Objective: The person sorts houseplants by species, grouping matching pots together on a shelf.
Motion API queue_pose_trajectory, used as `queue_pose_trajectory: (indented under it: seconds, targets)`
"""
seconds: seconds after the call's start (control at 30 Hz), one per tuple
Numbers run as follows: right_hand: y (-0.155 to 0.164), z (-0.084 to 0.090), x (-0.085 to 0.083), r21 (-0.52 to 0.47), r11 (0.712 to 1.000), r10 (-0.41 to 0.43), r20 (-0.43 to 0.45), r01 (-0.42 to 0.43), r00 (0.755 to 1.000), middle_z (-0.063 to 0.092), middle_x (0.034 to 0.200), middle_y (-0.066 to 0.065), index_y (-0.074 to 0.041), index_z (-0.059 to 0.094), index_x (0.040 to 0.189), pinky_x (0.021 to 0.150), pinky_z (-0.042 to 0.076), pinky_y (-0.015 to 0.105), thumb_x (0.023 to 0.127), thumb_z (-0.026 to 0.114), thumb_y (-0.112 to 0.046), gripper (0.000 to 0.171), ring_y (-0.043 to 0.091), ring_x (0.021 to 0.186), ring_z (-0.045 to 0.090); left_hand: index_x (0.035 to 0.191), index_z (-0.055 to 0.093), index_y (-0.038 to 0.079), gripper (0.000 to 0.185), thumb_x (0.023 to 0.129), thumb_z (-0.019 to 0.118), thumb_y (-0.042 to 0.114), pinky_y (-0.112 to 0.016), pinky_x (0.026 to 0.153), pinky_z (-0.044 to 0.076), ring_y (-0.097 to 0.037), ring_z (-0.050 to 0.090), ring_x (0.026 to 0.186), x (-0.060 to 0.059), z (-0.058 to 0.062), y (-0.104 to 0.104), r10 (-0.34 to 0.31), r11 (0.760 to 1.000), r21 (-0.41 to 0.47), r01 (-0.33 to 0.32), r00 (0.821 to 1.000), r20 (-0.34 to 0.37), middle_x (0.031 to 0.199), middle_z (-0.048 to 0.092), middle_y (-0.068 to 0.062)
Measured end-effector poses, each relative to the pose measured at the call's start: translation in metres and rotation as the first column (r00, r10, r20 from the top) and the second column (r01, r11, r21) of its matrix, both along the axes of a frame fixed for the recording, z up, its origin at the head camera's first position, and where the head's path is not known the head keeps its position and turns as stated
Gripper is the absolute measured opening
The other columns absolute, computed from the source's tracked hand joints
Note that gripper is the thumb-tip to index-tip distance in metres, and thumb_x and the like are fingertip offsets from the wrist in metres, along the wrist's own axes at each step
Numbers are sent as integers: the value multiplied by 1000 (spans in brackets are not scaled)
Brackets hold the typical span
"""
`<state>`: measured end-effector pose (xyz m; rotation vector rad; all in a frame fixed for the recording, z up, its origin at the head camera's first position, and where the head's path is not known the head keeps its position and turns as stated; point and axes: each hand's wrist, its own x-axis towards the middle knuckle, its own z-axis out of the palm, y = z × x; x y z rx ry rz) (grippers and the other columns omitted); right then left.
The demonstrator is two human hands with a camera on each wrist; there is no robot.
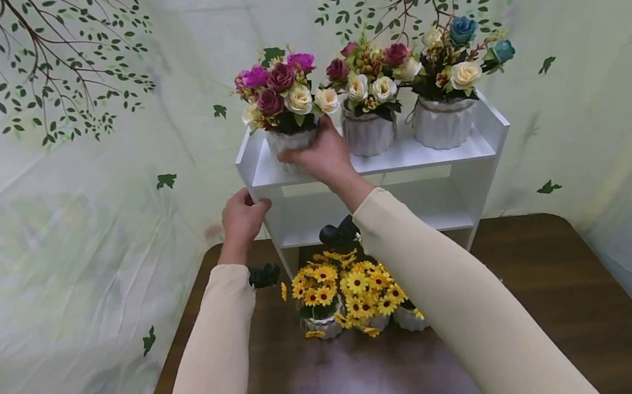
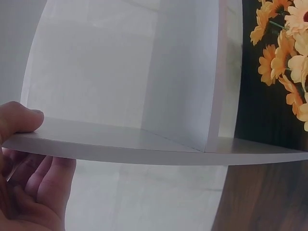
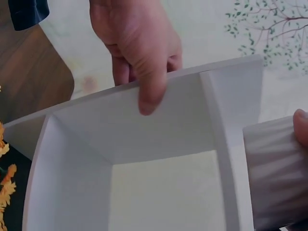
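Note:
A white shelf unit (image 1: 377,163) stands at the back of the table. My left hand (image 1: 243,220) grips its left side panel, thumb inside and fingers outside, as the left wrist view shows with the panel (image 2: 120,150). On the top shelf my right hand (image 1: 322,154) holds the leftmost flower pot (image 1: 283,141), a ribbed white one with magenta, mauve and cream roses. Its thumb lies across the pot's front. Right of it stand a pot (image 1: 369,133) with dark pink and cream roses and a pot (image 1: 444,123) with blue and cream roses.
Several white pots of yellow daisies (image 1: 358,288) stand at the shelf's foot, partly behind my right sleeve (image 1: 453,285). Beneath them is a dark brown table (image 1: 340,380). A pale cloth backdrop (image 1: 85,220) with printed branches and leaves hangs behind.

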<state>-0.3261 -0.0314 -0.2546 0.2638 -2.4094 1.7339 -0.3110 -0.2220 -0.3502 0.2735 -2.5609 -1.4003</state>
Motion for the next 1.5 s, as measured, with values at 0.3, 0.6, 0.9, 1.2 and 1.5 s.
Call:
queue_pose_trajectory:
  seconds: [0.3,0.6,0.9,1.2,1.5]
  targets:
    - [-6,-17,-11,0,999,-50,-23,50,998,51,149,10,-9,37,149,116,38,35,71,88,-29,95,24,139,47,133,58,5,46,90,59,24,-52,100,50,-34,60,115,1,-2,3,-1,1000,-15,1,1000,20,131,64,-18]
    - [-5,-16,-13,152,982,-97,-83,109,992,48,151,15,-9,31,153,115,38,39,76,83,-40,98,29,139,47,137,56,6,49,91,59,24,-52,102,49,-35,60,119,-2,-2,4,-1,1000,-9,1,1000,19,134,63,-18]
    - [11,-23,3,190,982,0,-79,15,997,40,155,18,-3,25,155,117,35,42,84,76,-36,94,30,144,40,133,59,5,47,90,59,23,-52,101,49,-34,60,116,-3,-3,4,10,1000,-6,-10,1000,25,131,64,-18]
    - [89,-68,80,294,953,144,-230,-72,962,31,159,15,-5,33,151,114,38,50,89,71,-22,75,32,142,38,130,60,4,45,89,59,22,-50,98,51,-33,61,113,-3,1,4,10,999,-40,-10,1000,13,128,65,-19]
    - [171,-150,132,306,949,14,-297,81,955,54,135,17,0,51,134,90,53,50,85,74,-9,55,32,116,58,132,59,5,47,89,59,22,-48,98,50,-33,60,115,-5,0,3,20,999,-27,-19,999,29,131,64,-18]
